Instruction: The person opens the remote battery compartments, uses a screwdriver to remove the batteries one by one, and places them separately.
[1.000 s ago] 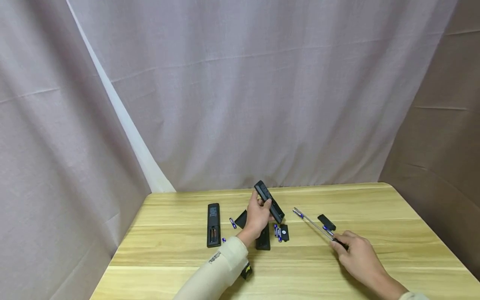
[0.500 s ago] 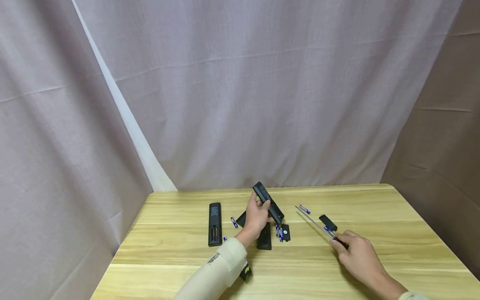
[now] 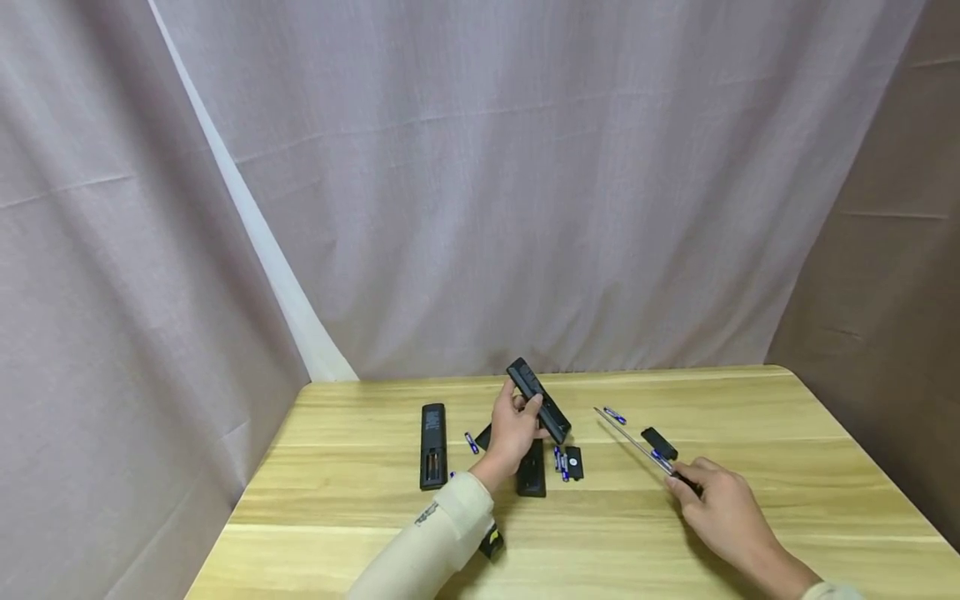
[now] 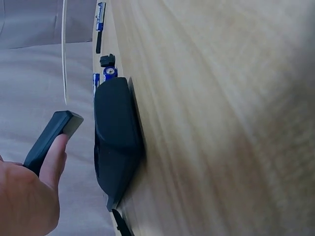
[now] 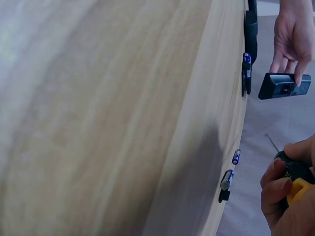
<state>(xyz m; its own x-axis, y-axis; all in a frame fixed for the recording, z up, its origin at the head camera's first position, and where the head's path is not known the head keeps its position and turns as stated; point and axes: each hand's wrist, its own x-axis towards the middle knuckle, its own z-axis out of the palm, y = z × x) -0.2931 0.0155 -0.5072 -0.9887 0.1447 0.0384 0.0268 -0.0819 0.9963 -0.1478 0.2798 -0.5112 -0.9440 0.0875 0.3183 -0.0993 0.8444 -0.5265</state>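
Observation:
My left hand (image 3: 512, 429) grips a black remote control (image 3: 542, 402), raised and tilted above the table. In the right wrist view its battery compartment faces the camera and looks bare. The right hand (image 3: 716, 504) holds a screwdriver by its black and yellow handle (image 5: 297, 179); the thin shaft (image 3: 626, 433) points toward the far left. One blue and silver battery (image 3: 614, 415) lies just beyond the tip. Close to the shaft lies another battery (image 3: 662, 460), beside a black battery cover (image 3: 660, 442). A second remote control (image 3: 532, 472) rests below my left hand, partly hidden.
A third remote control (image 3: 432, 450) lies at left with batteries in its open compartment. Several batteries (image 3: 561, 463) and a small cover (image 3: 574, 463) lie mid-table. One battery (image 3: 471, 442) lies left of my wrist. A black and yellow object (image 3: 492, 542) is partly hidden by the sleeve.
The battery by the screwdriver tip has shifted right, from under the shaft to apart from it. Both hands keep their holds; the whole view has drifted slightly.

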